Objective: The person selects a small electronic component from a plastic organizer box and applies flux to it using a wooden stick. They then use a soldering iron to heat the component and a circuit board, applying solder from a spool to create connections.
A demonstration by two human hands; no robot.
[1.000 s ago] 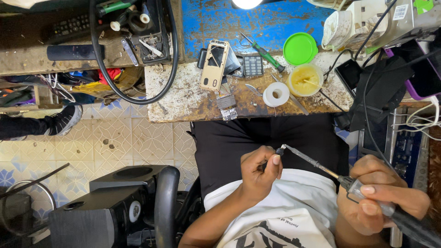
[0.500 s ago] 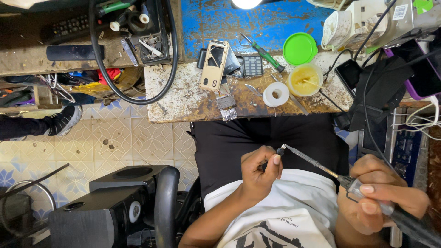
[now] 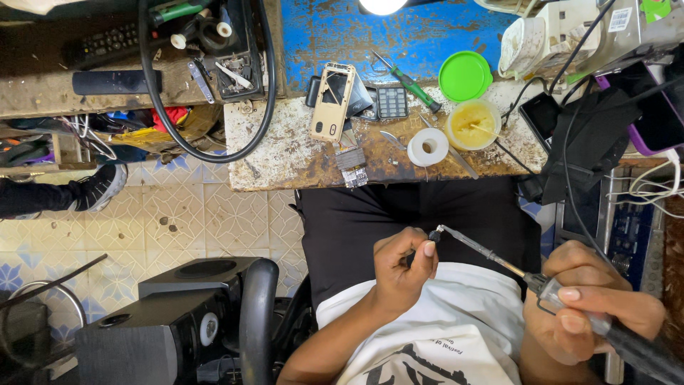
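Note:
My right hand (image 3: 584, 303) grips the handle of a soldering iron (image 3: 491, 254), whose thin metal shaft points left over my lap. Its tip touches a tiny dark part (image 3: 432, 235) pinched between the thumb and fingers of my left hand (image 3: 402, 267). Both hands hover above my black trousers and white shirt, below the edge of the workbench (image 3: 285, 153). On the bench lie a gold phone housing (image 3: 333, 103), a small keypad (image 3: 392, 102), a green-handled screwdriver (image 3: 411, 82), a white tape roll (image 3: 428, 146) and an open jar of yellow paste (image 3: 472, 125) beside its green lid (image 3: 464, 75).
A thick black cable (image 3: 265, 78) loops over the bench's left part. Black speakers (image 3: 171, 314) stand on the tiled floor at lower left. Another person's shoe (image 3: 100, 187) shows at the left. Phones, wires and a power strip (image 3: 570, 32) crowd the right side.

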